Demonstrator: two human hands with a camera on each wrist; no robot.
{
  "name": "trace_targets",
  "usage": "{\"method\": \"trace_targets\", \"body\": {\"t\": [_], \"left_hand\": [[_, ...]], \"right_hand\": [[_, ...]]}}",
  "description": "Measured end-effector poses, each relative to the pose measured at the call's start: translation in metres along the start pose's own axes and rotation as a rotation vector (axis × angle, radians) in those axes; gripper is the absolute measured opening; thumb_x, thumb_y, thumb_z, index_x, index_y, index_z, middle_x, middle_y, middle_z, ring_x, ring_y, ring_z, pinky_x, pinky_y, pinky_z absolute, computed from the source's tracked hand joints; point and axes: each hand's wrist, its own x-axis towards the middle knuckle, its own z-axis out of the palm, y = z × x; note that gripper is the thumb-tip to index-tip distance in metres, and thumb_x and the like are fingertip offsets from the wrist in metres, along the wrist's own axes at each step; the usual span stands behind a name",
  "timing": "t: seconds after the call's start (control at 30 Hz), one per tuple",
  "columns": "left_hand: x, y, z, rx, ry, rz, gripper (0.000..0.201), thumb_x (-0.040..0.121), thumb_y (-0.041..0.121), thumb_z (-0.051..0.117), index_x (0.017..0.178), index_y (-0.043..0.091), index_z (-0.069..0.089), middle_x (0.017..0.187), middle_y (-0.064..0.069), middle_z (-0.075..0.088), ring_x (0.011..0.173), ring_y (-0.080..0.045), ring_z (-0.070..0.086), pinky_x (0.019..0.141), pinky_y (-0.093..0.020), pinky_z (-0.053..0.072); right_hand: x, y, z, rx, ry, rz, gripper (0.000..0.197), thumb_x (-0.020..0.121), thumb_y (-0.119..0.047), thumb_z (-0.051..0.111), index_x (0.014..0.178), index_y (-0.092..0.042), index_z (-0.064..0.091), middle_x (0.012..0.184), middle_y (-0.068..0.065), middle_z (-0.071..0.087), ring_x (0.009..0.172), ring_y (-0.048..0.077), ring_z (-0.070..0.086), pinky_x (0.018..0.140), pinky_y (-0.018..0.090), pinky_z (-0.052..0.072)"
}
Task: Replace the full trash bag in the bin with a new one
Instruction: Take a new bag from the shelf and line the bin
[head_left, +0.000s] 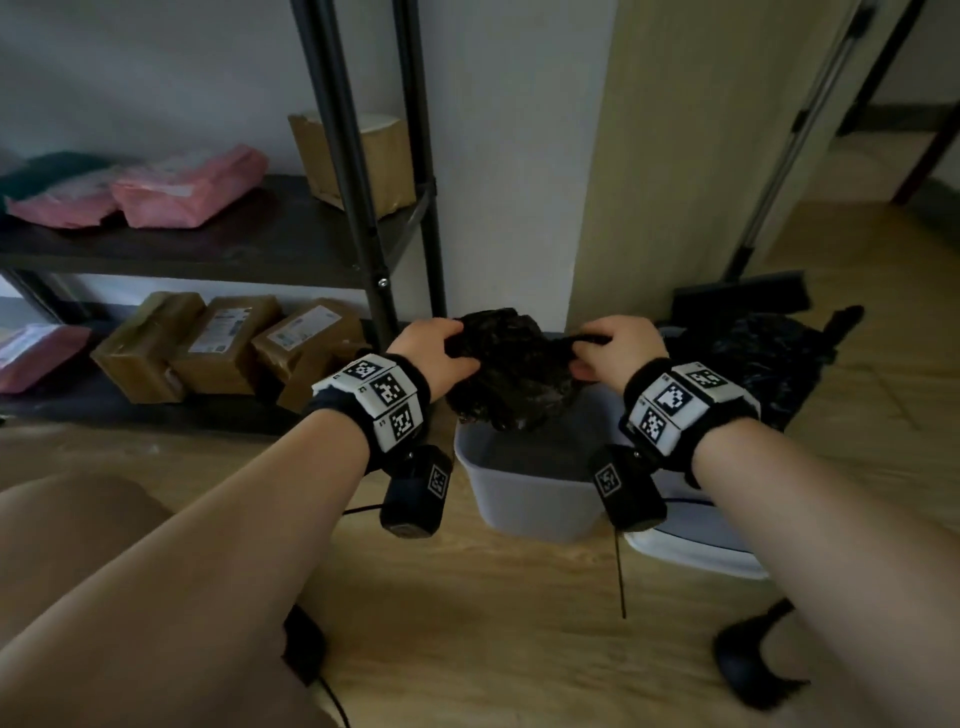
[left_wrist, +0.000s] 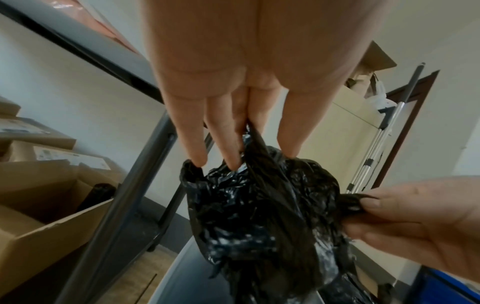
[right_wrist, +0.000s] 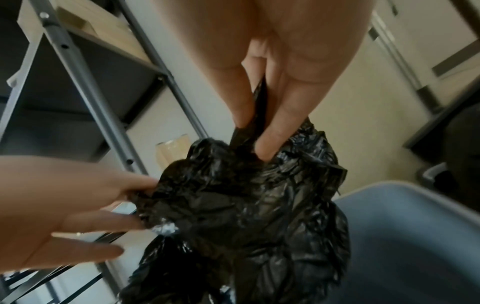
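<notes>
Head view downward; wrist views close, sharing the crumpled bag (left_wrist: 262, 207).

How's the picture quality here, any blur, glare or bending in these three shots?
Head view: dim room, shelf posts bow from the wide lens, black trash bag loses detail. Left wrist view: palm of the left hand is soft, glints on the bag. Right wrist view: edges smeared, bin blurry, right hand close and soft.

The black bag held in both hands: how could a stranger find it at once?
Start at the grey bin on the floor beside the shelf. Just above its open top, both hands hold a crumpled black bag. Unlike the other black bag lying to the right, this one hangs in the air.
</notes>
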Motion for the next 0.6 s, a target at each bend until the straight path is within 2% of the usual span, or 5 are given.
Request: {"method": "trace_targets", "body": {"t": [0.2, 0.27, 0.37, 0.53, 0.6], "left_hand": [[0.010, 0.027, 0.005, 0.097, -0.059, 0.027, 0.059, 0.092, 0.029, 0.057, 0.143, 0.008, 0.036, 0.141, -0.014, 0.048, 0.128, -0.027, 0.048, 0.099, -0.029, 0.040], [0.021, 0.028, 0.010, 0.108, -0.068, 0.037, 0.057, 0.090, 0.030, 0.059, 0.140, 0.009, 0.040, 0.136, -0.014, 0.052, 0.123, -0.027, 0.051, 0.093, -0.028, 0.042], [0.039, 0.023, 0.020, 0.154, -0.072, 0.022, 0.059, 0.086, 0.036, 0.062, 0.136, 0.010, 0.044, 0.134, -0.015, 0.050, 0.119, -0.030, 0.053, 0.096, -0.032, 0.045], [0.061, 0.023, 0.033, 0.256, -0.040, 0.070, 0.045, 0.083, 0.044, 0.059, 0.118, 0.016, 0.058, 0.123, -0.017, 0.048, 0.113, -0.033, 0.052, 0.096, -0.037, 0.044], [0.064, 0.034, 0.040, 0.243, -0.084, 0.159, 0.043, 0.086, 0.043, 0.059, 0.117, 0.014, 0.061, 0.121, -0.014, 0.056, 0.113, -0.029, 0.054, 0.097, -0.036, 0.045]], "right_hand": [[-0.002, 0.015, -0.046, 0.170, 0.151, 0.152, 0.026, 0.092, -0.016, 0.056, 0.067, -0.013, 0.052, 0.083, 0.019, 0.067, 0.087, 0.035, 0.070, 0.084, 0.048, 0.056], [0.001, 0.019, -0.051, 0.173, 0.169, 0.190, 0.034, 0.093, -0.022, 0.054, 0.061, -0.012, 0.048, 0.072, 0.011, 0.058, 0.086, 0.033, 0.065, 0.080, 0.040, 0.055], [0.007, 0.025, -0.057, -0.172, 0.215, 0.168, 0.047, 0.092, -0.038, 0.049, 0.052, -0.015, 0.044, 0.068, 0.007, 0.051, 0.080, 0.026, 0.053, 0.070, 0.028, 0.037], [0.021, 0.028, -0.057, -0.239, 0.119, 0.143, 0.052, 0.098, -0.038, 0.040, 0.054, -0.010, 0.038, 0.060, 0.006, 0.041, 0.076, 0.026, 0.049, 0.068, 0.030, 0.032], [0.024, 0.029, -0.051, -0.143, 0.074, 0.183, 0.048, 0.099, -0.036, 0.038, 0.066, -0.004, 0.052, 0.072, 0.011, 0.053, 0.086, 0.028, 0.053, 0.075, 0.031, 0.037]]}}
